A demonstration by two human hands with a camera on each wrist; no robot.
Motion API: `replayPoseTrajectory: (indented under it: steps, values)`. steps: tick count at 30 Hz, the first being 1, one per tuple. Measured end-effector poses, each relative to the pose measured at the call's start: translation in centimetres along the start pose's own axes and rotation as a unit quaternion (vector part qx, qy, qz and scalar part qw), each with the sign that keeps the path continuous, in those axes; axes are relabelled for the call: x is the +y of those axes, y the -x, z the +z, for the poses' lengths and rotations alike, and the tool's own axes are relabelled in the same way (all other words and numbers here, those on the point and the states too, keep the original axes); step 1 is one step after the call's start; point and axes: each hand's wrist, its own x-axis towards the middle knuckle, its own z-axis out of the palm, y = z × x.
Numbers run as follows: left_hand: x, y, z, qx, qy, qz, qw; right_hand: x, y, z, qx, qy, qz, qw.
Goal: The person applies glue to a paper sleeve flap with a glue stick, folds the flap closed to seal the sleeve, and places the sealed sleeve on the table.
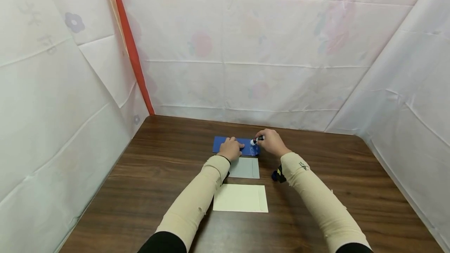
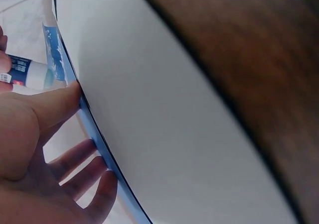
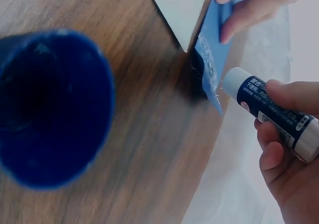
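Note:
A blue envelope (image 1: 219, 142) lies near the far side of the table. My left hand (image 1: 230, 149) presses on it with the fingers extended, thumb toward the flap. In my right hand (image 1: 273, 143) a glue stick (image 3: 271, 109) is gripped between thumb and fingers, its white end toward the envelope's right end. Whitish glue smears cover the flap (image 3: 208, 64) there, and its edge bends slightly. The stick's tip is right by the flap's edge in the right wrist view.
Nearer to me lie a grey-blue envelope (image 1: 246, 168) and a pale yellow envelope (image 1: 240, 198). A dark blue hollow cap (image 3: 60, 109) stands on the wooden table (image 1: 158, 190) by my right wrist. White sheeting (image 1: 260, 50) walls the table's back and sides.

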Motion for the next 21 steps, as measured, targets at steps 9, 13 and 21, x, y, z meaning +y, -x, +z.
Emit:
replayPoseTrajectory:
  steps: [9, 13, 21]
  values:
    - [0.01, -0.23, 0.09, 0.002, 0.007, -0.001, 1.0, -0.69, -0.58, 0.67, 0.003, 0.038, 0.001, 0.9993]
    - [0.32, -0.28, 0.11, 0.001, 0.007, -0.002, 1.0, -0.9, -0.37, 0.65, -0.001, 0.051, -0.001, 0.9987]
    - [0.92, 0.13, 0.1, -0.008, 0.012, -0.004, 0.9999, -0.49, 0.34, 0.61, -0.002, 0.075, -0.026, 0.9968]
